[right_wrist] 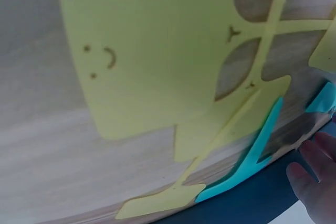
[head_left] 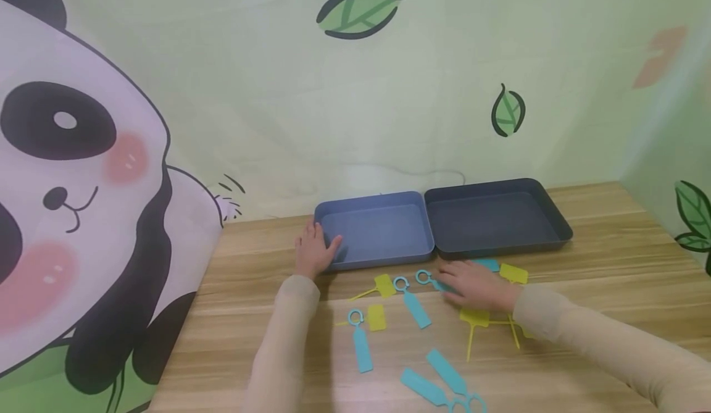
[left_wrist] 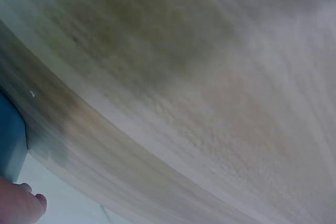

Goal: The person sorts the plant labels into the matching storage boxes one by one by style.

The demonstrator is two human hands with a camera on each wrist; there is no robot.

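Note:
A blue tray (head_left: 378, 225) and a dark navy tray (head_left: 489, 215) lie side by side on the wooden table. My left hand (head_left: 313, 252) rests at the blue tray's left front corner, fingers along the outer side and thumb stretched over the rim. Its fingertips (left_wrist: 32, 203) show beside the blue wall in the left wrist view. In front of the navy tray, my right hand (head_left: 474, 284) lies low over a turquoise ring tag (head_left: 423, 276) and partly covers it. Yellow tags (head_left: 474, 317) lie just below that hand. The right wrist view shows its fingers (right_wrist: 310, 177) extended.
More turquoise ring tags (head_left: 416, 310) and yellow strip tags (head_left: 384, 285) are scattered over the table (head_left: 250, 314), several of them overlapping. Behind the trays rises a pale green wall cloth (head_left: 266, 92) with a printed panda and leaves.

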